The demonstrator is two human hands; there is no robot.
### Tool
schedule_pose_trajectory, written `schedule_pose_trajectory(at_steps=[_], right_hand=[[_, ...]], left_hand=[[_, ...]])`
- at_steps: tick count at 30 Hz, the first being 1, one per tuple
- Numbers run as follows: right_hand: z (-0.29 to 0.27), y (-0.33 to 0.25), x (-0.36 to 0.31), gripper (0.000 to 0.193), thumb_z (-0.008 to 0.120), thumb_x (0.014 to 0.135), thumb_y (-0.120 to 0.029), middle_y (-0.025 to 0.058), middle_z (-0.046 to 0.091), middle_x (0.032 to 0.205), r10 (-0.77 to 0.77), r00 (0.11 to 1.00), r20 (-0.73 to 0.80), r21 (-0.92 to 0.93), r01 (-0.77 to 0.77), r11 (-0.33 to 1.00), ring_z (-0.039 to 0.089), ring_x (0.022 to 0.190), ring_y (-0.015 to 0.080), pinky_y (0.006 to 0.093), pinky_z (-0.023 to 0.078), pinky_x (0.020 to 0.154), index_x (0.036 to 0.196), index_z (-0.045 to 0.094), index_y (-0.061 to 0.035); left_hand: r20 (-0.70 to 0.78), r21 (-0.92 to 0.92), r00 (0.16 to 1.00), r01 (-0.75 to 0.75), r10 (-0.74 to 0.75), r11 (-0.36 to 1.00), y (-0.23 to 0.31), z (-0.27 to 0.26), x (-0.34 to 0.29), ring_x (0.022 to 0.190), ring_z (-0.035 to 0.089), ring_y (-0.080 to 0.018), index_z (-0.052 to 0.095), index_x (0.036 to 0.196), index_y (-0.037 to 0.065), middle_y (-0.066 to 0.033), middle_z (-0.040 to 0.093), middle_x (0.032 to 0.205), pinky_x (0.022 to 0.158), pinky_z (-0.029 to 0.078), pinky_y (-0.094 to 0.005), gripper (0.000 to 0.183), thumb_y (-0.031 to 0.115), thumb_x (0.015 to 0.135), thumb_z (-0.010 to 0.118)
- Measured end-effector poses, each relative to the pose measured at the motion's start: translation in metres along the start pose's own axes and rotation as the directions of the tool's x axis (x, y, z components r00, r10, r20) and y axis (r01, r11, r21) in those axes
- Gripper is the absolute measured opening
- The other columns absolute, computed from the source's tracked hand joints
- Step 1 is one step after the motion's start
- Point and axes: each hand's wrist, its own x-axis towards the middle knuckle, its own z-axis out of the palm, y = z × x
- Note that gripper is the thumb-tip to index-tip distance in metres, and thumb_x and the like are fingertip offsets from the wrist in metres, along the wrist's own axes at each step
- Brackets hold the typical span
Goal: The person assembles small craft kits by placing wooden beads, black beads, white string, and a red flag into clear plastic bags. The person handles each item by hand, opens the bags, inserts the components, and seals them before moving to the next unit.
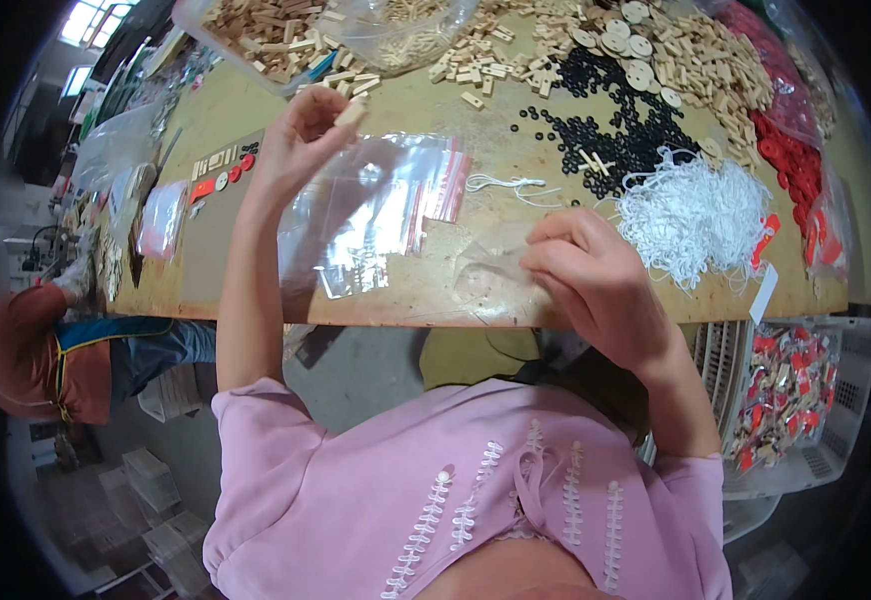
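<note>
My left hand [301, 142] is raised over the table's left part, its fingers pinching a small pale wooden block [353, 112]. Below it, flat clear zip bags [366, 200] with red strips lie in an overlapping pile. Near the front edge, the closed fingers of my right hand [596, 275] grip the side of a clear plastic bag [491, 268]. A small bundle of white string [506, 184] lies just beyond that bag. To its right sits a large tangled heap of white strings [696, 210].
Wooden blocks fill a clear bin [256, 50] at the back. Black rings [616, 120], wooden discs [638, 75] and red pieces [786, 165] spread right. A board with sample parts [218, 178] lies left. A crate of filled bags [786, 400] stands lower right. Another person [86, 350] is at left.
</note>
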Motion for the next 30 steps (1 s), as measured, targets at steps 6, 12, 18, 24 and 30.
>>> schedule_pose_trajectory(at_steps=[6, 12, 18, 24, 30], right_hand=[[0.005, -0.007, 0.015, 0.016, 0.066, 0.084, 0.008, 0.0188, 0.065, 0.111, -0.010, 1.000, -0.018, 0.085, 0.012, 0.996, 0.068, 0.099, 0.0326, 0.0373, 0.055, 0.082, 0.099, 0.066, 0.0011], [0.005, 0.002, -0.003, 0.016, 0.068, 0.083, 0.008, 0.0177, 0.066, 0.118, 0.030, 0.999, -0.034, 0.160, -0.024, 0.987, 0.068, 0.102, 0.0314, 0.0368, 0.056, 0.083, 0.098, 0.068, 0.0002], [-0.005, -0.006, -0.021, 0.017, 0.070, 0.083, 0.008, 0.0163, 0.067, 0.118, 0.127, 0.991, -0.052, 0.166, -0.117, 0.979, 0.069, 0.103, 0.0312, 0.0357, 0.056, 0.083, 0.098, 0.071, -0.0009], [-0.010, -0.011, -0.041, 0.018, 0.070, 0.083, 0.007, 0.0158, 0.068, 0.118, 0.215, 0.974, -0.068, 0.043, -0.213, 0.976, 0.070, 0.103, 0.0308, 0.0361, 0.057, 0.085, 0.099, 0.072, -0.0013], [-0.011, -0.013, -0.044, 0.015, 0.063, 0.084, 0.003, 0.0137, 0.067, 0.106, 0.152, 0.982, -0.113, 0.009, -0.151, 0.988, 0.068, 0.102, 0.0322, 0.0395, 0.056, 0.084, 0.097, 0.068, -0.0024]], left_hand=[[0.397, 0.176, 0.807, -0.535, 0.438, 0.826, 0.104, 0.076, -0.056, 0.086, 0.065, -0.0168, 0.071, 0.109, 0.004, -0.0074, 0.067, 0.099, 0.073, 0.053, -0.0288, 0.024, -0.001, 0.086, 0.072], [0.643, 0.048, 0.663, -0.534, 0.383, 0.844, 0.106, 0.090, -0.040, 0.087, 0.066, -0.0210, 0.072, 0.113, 0.007, -0.0077, 0.067, 0.097, 0.074, 0.053, -0.0311, 0.028, 0.007, 0.085, 0.075], [0.390, 0.273, 0.866, -0.433, 0.313, 0.859, 0.053, 0.097, 0.040, 0.086, 0.069, -0.0184, 0.070, 0.117, 0.007, -0.0089, 0.070, 0.105, 0.078, 0.057, -0.0313, 0.032, 0.010, 0.085, 0.077], [0.327, 0.490, 0.899, -0.424, 0.290, 0.762, -0.013, 0.104, 0.093, 0.083, 0.071, -0.0199, 0.069, 0.110, 0.005, -0.0091, 0.070, 0.095, 0.077, 0.058, -0.0336, 0.024, 0.014, 0.088, 0.075], [0.090, 0.385, 0.971, -0.240, 0.223, 0.891, -0.027, 0.113, 0.124, 0.077, 0.071, -0.0202, 0.073, 0.111, 0.008, -0.0099, 0.076, 0.089, 0.073, 0.057, -0.0349, 0.023, 0.019, 0.092, 0.074]])
